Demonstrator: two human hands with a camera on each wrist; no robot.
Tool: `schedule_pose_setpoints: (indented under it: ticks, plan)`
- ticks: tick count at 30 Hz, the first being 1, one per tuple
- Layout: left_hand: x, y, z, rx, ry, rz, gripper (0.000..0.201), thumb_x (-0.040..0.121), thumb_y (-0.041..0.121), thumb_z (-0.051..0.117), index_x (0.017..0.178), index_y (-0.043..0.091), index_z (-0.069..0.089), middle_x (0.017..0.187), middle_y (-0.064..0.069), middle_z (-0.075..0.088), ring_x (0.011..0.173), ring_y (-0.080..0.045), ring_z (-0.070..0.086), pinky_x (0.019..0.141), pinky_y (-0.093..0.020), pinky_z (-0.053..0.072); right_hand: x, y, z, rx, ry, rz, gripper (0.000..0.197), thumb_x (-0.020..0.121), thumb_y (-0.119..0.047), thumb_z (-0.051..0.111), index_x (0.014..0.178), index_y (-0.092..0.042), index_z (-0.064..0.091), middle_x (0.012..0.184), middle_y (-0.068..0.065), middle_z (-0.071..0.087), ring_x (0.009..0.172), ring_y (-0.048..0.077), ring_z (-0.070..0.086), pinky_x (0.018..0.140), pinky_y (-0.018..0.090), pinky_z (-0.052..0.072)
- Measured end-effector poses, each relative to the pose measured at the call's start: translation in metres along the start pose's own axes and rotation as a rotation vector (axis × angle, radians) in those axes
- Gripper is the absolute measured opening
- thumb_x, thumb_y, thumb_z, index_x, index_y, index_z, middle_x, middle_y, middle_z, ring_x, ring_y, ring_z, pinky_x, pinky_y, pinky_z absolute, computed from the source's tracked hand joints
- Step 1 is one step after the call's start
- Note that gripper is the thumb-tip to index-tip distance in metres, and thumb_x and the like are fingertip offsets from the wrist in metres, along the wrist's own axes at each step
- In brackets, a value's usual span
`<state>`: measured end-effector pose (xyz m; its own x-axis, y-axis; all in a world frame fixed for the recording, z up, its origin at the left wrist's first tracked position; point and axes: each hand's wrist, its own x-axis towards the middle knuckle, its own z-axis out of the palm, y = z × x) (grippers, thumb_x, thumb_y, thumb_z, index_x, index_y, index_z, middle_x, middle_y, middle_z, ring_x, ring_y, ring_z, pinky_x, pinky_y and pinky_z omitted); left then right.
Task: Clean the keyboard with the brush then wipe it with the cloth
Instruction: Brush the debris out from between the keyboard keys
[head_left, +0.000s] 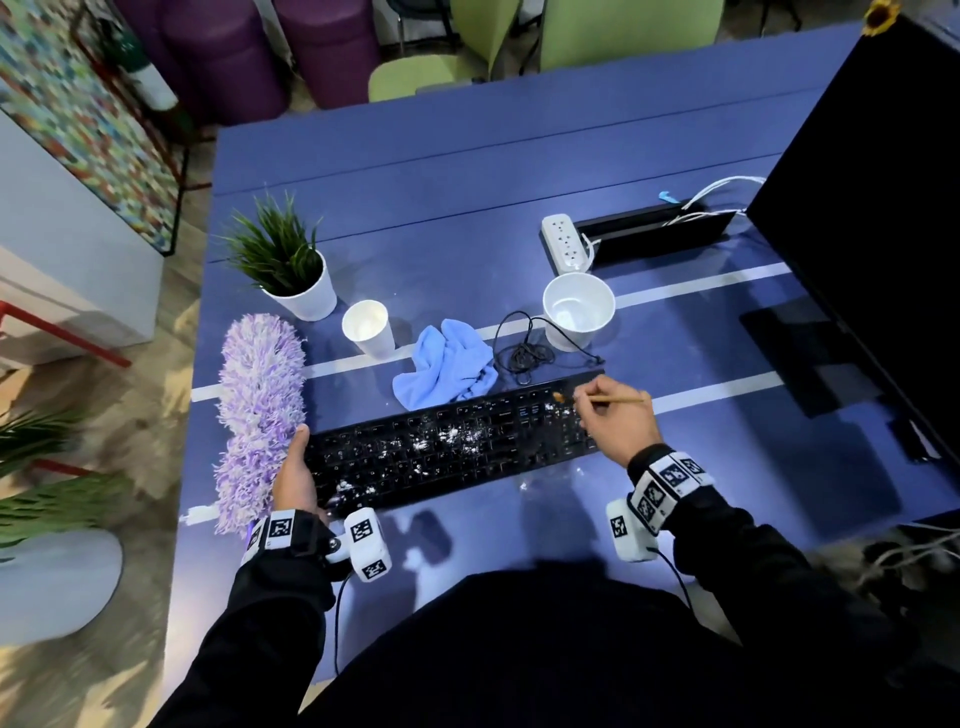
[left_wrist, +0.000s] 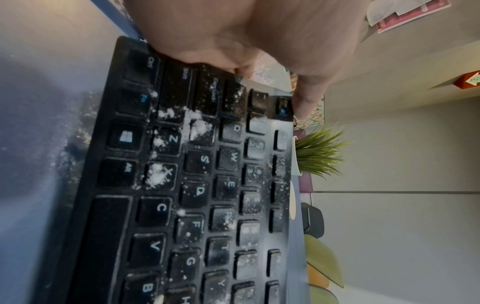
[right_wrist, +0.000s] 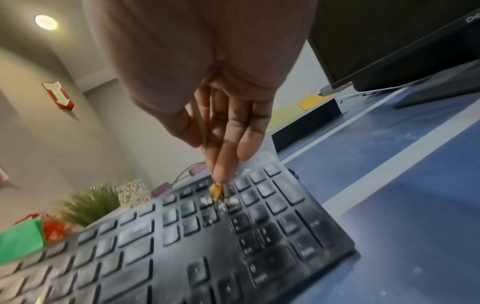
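Observation:
A black keyboard dusted with white powder lies across the blue table. My left hand holds its left end, with the thumb on the keys and the fingers along the edge. In the left wrist view the keyboard shows clumps of powder around its Z and X keys. My right hand pinches a thin wooden brush, whose bristle tip rests on the keys at the keyboard's far right. In the right wrist view the brush touches powder beside the number pad of the keyboard. A crumpled light-blue cloth lies just behind the keyboard.
A purple fluffy duster lies left of the keyboard. Behind stand a potted plant, a paper cup and a wide white cup, with a coiled black cable between. A power strip and a monitor sit at right.

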<state>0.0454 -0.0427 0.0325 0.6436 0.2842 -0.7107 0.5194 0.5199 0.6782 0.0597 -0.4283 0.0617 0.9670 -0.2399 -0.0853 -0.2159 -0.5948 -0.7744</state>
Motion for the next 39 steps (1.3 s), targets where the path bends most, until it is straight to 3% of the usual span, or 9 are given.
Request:
schedule_pose_setpoints:
  ticks: [5, 9, 14, 17, 19, 23, 29, 33, 39]
  plan:
    - [-0.005, 0.004, 0.001, 0.02, 0.036, 0.02, 0.055, 0.073, 0.061, 0.067, 0.108, 0.018, 0.069, 0.105, -0.009, 0.072, 0.081, -0.025, 0.072, 0.069, -0.036, 0.057, -0.014, 0.009, 0.008, -0.274, -0.242, -0.019, 0.018, 0.087, -0.02, 0.057, 0.07, -0.021, 0.063, 0.072, 0.0, 0.072, 0.077, 0.023, 0.069, 0.081, 0.032, 0.056]
    - [-0.004, 0.003, -0.003, 0.048, 0.054, 0.01, 0.074, 0.064, 0.065, 0.07, 0.119, 0.016, 0.067, 0.111, -0.01, 0.072, 0.086, -0.026, 0.072, 0.074, -0.037, 0.056, -0.017, 0.011, 0.009, -0.117, -0.092, 0.023, 0.018, 0.09, -0.027, 0.057, 0.072, -0.027, 0.058, 0.072, -0.01, 0.068, 0.081, 0.024, 0.065, 0.079, 0.03, 0.055]
    - [-0.004, 0.001, -0.001, 0.007, 0.019, -0.007, 0.076, 0.064, 0.063, 0.071, 0.122, 0.014, 0.066, 0.113, -0.011, 0.071, 0.088, -0.028, 0.072, 0.072, -0.038, 0.058, -0.029, 0.014, 0.014, -0.247, -0.328, 0.035, 0.025, 0.088, -0.017, 0.056, 0.063, -0.021, 0.058, 0.066, -0.007, 0.067, 0.062, -0.001, 0.06, 0.079, 0.025, 0.053]
    - [-0.002, 0.001, 0.0, -0.016, 0.01, -0.006, 0.061, 0.078, 0.059, 0.064, 0.119, 0.015, 0.066, 0.108, -0.01, 0.071, 0.081, -0.025, 0.072, 0.067, -0.034, 0.057, -0.031, 0.016, 0.016, -0.175, -0.204, 0.034, 0.021, 0.088, -0.017, 0.059, 0.068, -0.023, 0.058, 0.069, -0.003, 0.068, 0.07, 0.016, 0.064, 0.072, 0.015, 0.048]
    - [-0.002, 0.001, -0.001, -0.006, 0.019, -0.003, 0.062, 0.077, 0.059, 0.064, 0.119, 0.014, 0.066, 0.109, -0.01, 0.072, 0.083, -0.025, 0.072, 0.069, -0.034, 0.056, -0.028, 0.016, 0.015, -0.14, -0.155, 0.028, 0.019, 0.088, -0.019, 0.061, 0.071, -0.024, 0.059, 0.068, -0.005, 0.066, 0.073, 0.02, 0.065, 0.076, 0.022, 0.051]
    - [0.0, 0.001, -0.003, 0.009, 0.043, -0.004, 0.076, 0.064, 0.064, 0.071, 0.121, 0.014, 0.067, 0.112, -0.011, 0.072, 0.09, -0.028, 0.072, 0.073, -0.038, 0.057, -0.027, 0.019, 0.01, -0.228, -0.267, 0.059, 0.02, 0.088, -0.022, 0.061, 0.069, -0.026, 0.061, 0.068, -0.007, 0.068, 0.073, 0.016, 0.067, 0.077, 0.029, 0.056]
    - [0.002, -0.001, -0.003, 0.0, 0.048, -0.008, 0.062, 0.068, 0.061, 0.07, 0.112, 0.017, 0.069, 0.107, -0.009, 0.072, 0.082, -0.026, 0.072, 0.068, -0.035, 0.057, -0.021, 0.031, -0.002, -0.279, -0.016, 0.175, 0.032, 0.086, -0.022, 0.059, 0.056, -0.025, 0.048, 0.078, 0.006, 0.073, 0.079, 0.026, 0.069, 0.072, 0.026, 0.051]
    - [0.006, -0.001, -0.007, 0.038, 0.041, -0.026, 0.087, 0.055, 0.067, 0.077, 0.123, 0.015, 0.065, 0.117, -0.012, 0.07, 0.098, -0.031, 0.07, 0.084, -0.046, 0.056, -0.025, 0.027, 0.003, -0.187, -0.174, 0.062, 0.015, 0.089, -0.023, 0.061, 0.074, -0.02, 0.063, 0.082, 0.001, 0.073, 0.084, 0.024, 0.067, 0.087, 0.034, 0.053]
    - [0.006, -0.001, -0.007, 0.026, 0.022, -0.026, 0.084, 0.056, 0.066, 0.077, 0.122, 0.014, 0.067, 0.116, -0.013, 0.07, 0.1, -0.033, 0.069, 0.091, -0.054, 0.053, -0.018, 0.031, -0.002, -0.212, 0.012, 0.178, 0.02, 0.087, -0.022, 0.059, 0.068, -0.024, 0.056, 0.078, 0.003, 0.074, 0.079, 0.021, 0.07, 0.076, 0.022, 0.049]
